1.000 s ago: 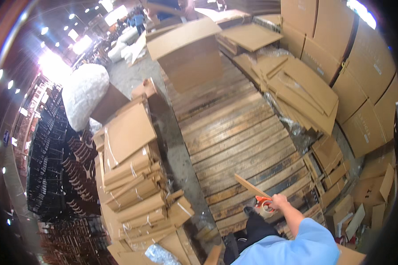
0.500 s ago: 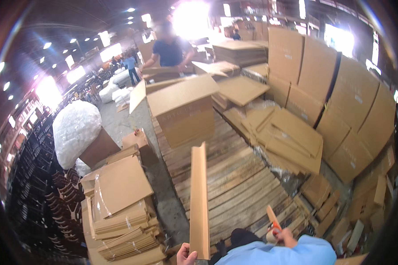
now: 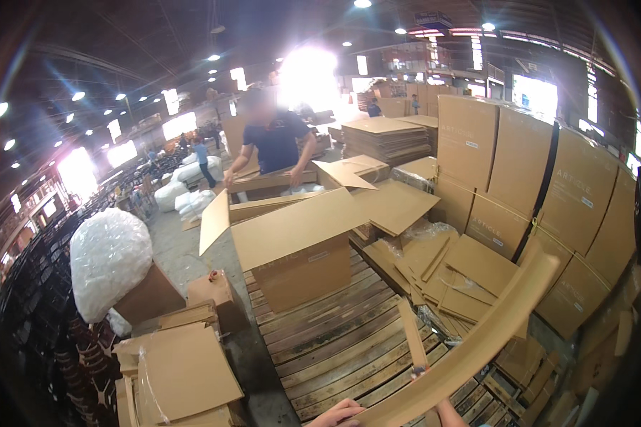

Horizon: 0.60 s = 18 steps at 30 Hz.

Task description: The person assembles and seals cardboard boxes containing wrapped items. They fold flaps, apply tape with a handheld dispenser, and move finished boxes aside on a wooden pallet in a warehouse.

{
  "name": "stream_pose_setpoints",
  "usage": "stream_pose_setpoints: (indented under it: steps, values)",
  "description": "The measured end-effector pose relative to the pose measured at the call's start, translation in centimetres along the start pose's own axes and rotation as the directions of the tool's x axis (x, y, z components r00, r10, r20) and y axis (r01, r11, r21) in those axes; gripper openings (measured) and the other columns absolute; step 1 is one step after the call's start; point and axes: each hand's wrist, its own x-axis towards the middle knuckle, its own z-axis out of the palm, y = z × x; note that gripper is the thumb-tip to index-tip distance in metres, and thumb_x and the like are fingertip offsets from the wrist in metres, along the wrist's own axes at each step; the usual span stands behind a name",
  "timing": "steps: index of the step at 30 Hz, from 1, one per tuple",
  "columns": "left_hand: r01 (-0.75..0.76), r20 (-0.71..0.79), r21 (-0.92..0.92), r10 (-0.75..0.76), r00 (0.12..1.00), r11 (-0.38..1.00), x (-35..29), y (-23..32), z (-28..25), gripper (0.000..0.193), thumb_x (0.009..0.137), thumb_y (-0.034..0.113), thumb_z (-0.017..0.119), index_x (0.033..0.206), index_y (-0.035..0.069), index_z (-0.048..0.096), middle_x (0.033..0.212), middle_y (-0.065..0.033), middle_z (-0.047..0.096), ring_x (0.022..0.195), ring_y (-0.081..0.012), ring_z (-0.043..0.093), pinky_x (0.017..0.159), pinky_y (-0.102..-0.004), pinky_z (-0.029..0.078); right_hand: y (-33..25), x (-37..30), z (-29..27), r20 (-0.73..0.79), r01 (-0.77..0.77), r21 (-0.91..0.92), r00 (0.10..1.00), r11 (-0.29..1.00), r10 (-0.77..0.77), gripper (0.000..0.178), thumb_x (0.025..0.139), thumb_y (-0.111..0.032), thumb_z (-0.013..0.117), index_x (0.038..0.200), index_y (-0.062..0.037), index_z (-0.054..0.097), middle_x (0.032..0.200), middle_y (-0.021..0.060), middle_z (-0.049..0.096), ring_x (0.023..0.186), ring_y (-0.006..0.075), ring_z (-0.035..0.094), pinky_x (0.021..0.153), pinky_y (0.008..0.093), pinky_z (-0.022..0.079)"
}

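My left hand (image 3: 340, 413) is at the lower edge, closed on the near end of a long, folded cardboard edge strip (image 3: 470, 341). The strip slants up to the right, its far end in front of the stacked cartons. Behind it is my right hand (image 3: 446, 413), mostly hidden. From there a shorter, flat cardboard strip (image 3: 411, 333) sticks up over the pallet, held on that side. A small dark and reddish bit shows at its base, too little to name. Ahead, a large carton (image 3: 303, 274) with raised flaps stands on the wooden pallet (image 3: 335, 334).
Across the carton, a person in a dark shirt (image 3: 274, 146) has both hands at another open box. Tall cartons (image 3: 502, 171) are stacked at right, beside loose cardboard sheets (image 3: 470, 267). Flattened cardboard (image 3: 185, 363) and a white bagged bundle (image 3: 110, 260) are at left.
The long strip has swung from upright to slanting right. My left hand has moved right. The shorter strip has risen leftward, and the orange-and-white thing in my right hand is now largely hidden.
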Motion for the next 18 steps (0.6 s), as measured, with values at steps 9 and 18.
stream_pose_setpoints:
  steps: [9, 18]
  values:
    - [0.009, -0.047, 0.159, -0.001, 0.999, 0.987, 13.9, -13.5, -15.2, 0.028, 0.088, -0.007, 0.060, 0.112, 0.003, 0.072, 0.107, -0.0177, 0.061, 0.101, -0.0360, 0.060, 0.089, -0.0401, 0.051, -25.5, 20.9, 13.9, -0.055, 0.431, -0.193, 0.892, 0.881, -0.449, 0.025, 0.074, -0.013, 0.078, 0.099, -0.0070, 0.081, 0.077, 0.0156, 0.072, 0.067, 0.0166, 0.069, 0.067, 0.0343, 0.055]
    - [-0.003, -0.031, 0.223, 0.010, 0.999, 0.975, 22.0, -26.9, -30.8, 0.029, 0.104, 0.030, 0.061, 0.122, 0.009, 0.071, 0.103, -0.0129, 0.070, 0.092, -0.0331, 0.072, 0.080, -0.0413, 0.059, -37.2, 32.4, 27.1, 0.007, 0.617, -0.261, 0.770, 0.743, -0.637, 0.021, 0.071, 0.004, 0.074, 0.090, -0.0014, 0.079, 0.076, 0.0131, 0.072, 0.070, 0.0150, 0.071, 0.065, 0.0323, 0.054]
